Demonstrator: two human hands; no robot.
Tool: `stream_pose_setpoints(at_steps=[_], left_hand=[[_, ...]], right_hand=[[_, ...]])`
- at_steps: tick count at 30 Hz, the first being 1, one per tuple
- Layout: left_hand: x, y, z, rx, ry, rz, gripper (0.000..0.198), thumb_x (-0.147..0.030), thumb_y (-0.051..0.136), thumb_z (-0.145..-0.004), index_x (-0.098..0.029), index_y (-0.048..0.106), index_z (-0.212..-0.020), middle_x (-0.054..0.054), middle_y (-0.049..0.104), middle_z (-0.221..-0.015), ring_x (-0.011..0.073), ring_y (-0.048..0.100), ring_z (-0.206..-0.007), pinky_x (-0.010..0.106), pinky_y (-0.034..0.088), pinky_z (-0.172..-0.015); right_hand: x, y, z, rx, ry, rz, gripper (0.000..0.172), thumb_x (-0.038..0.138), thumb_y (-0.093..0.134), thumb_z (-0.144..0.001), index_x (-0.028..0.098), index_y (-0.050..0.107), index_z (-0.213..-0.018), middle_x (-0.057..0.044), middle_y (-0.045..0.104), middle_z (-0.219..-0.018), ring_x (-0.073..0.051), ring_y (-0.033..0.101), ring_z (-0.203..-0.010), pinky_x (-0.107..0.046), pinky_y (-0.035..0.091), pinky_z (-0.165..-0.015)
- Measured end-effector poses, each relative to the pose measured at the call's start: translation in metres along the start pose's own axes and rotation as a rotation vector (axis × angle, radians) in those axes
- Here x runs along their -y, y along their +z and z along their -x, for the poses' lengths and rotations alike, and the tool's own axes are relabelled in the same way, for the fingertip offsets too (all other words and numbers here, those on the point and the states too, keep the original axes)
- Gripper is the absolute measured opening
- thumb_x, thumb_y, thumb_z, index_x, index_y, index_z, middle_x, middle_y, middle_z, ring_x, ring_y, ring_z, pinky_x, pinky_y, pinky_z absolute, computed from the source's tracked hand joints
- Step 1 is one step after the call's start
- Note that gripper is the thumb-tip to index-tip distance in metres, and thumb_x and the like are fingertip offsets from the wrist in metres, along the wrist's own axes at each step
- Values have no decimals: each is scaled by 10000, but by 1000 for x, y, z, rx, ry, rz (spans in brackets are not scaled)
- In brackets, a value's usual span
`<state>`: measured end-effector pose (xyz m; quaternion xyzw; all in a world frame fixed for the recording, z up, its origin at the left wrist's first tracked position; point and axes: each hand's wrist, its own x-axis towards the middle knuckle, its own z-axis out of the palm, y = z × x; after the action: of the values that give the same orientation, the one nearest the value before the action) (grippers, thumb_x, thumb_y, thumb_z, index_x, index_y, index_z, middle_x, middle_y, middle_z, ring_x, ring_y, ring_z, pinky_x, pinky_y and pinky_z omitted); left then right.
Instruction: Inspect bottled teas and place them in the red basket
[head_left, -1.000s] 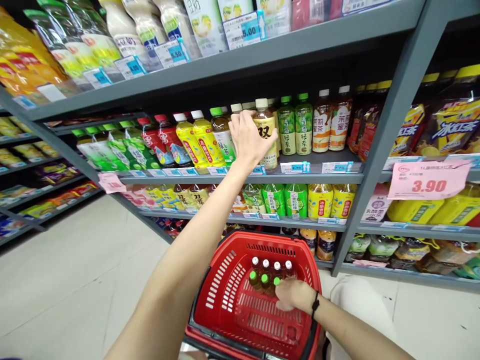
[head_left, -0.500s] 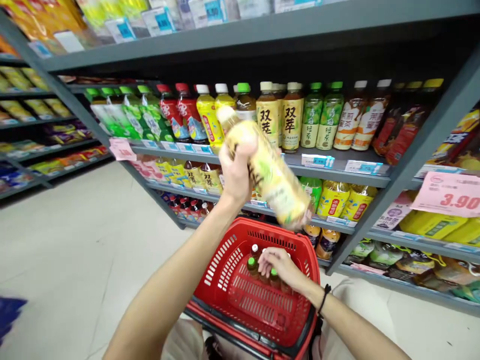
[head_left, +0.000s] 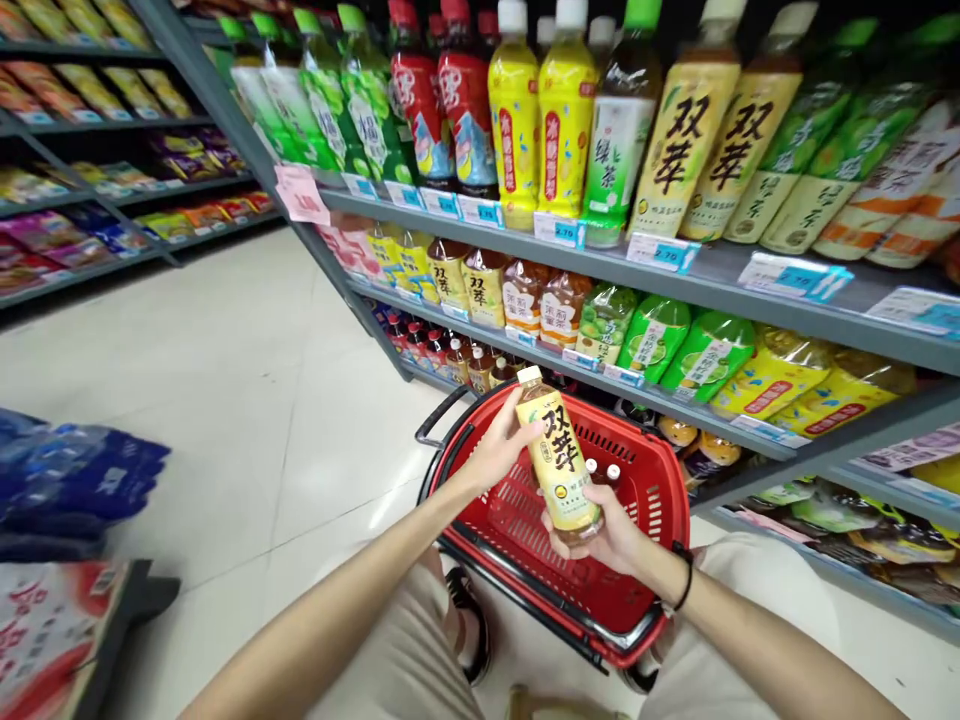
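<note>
A tea bottle (head_left: 556, 455) with a pale cap and a yellow label is held tilted above the red shopping basket (head_left: 667, 500). My left hand (head_left: 499, 445) is closed around its upper part, thumb on the label. Around the bottle's base, my right hand (head_left: 600, 525) is closed too, thumb on the front. In the basket, two white bottle caps (head_left: 602, 470) show just behind the held bottle. The bottle and my hands hide other parts of the basket's inside.
Drink shelves (head_left: 465, 205) rise in front, lined with bottles, among them matching yellow-labelled ones (head_left: 686, 140). The basket's black handle (head_left: 442, 415) sticks out at its left. Blue-wrapped packs (head_left: 82, 480) lie at the left, above a printed box (head_left: 52, 630).
The bottle has come down from shelf height to above the basket, its label turned towards me. My right hand has left the basket's inside and taken hold of the bottle's base.
</note>
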<state>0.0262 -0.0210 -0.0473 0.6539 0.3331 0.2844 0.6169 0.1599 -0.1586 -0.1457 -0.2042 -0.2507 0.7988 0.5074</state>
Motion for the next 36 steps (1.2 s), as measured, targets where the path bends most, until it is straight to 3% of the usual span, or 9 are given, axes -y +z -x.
stream_pose_setpoints(at_steps=[3,10,16,20,36], left_hand=[[-4,-4,12,46,81,75,1079,-656,906,-705,-203,450,-1572,181,592,-1530,347,617,-1366,431,529,-1133],[-18,-11,28,53,188,5,800,-427,953,-716,-234,632,-1422,117,699,-1352,305,689,-1187,395,563,-1041],[-19,-7,30,26,191,-19,654,-381,929,-741,-144,644,-1280,100,723,-1133,222,686,-970,329,578,-878],[-15,-4,27,7,193,-19,641,-357,926,-749,-129,636,-1274,98,725,-1122,216,683,-984,310,580,-877],[-5,11,21,-9,186,-6,664,-396,914,-756,-123,633,-1291,108,752,-1132,200,709,-943,278,610,-829]], right_hand=[[-3,1,-4,53,62,11,794,825,647,-714,140,662,-1116,-65,684,-797,-140,559,-496,-212,260,-406],[-20,0,-13,166,141,-2,954,915,613,-686,135,631,-1236,-35,663,-716,-153,561,-438,-224,316,-360],[-26,-3,-10,269,64,-113,836,885,603,-814,140,660,-1190,-53,704,-790,-142,589,-481,-207,338,-366],[-23,-4,-6,246,93,-163,771,841,614,-840,137,671,-1151,-60,713,-790,-150,604,-492,-201,334,-353],[-17,-9,9,186,122,-164,802,848,629,-821,119,667,-1153,-52,706,-761,-159,613,-480,-203,315,-341]])
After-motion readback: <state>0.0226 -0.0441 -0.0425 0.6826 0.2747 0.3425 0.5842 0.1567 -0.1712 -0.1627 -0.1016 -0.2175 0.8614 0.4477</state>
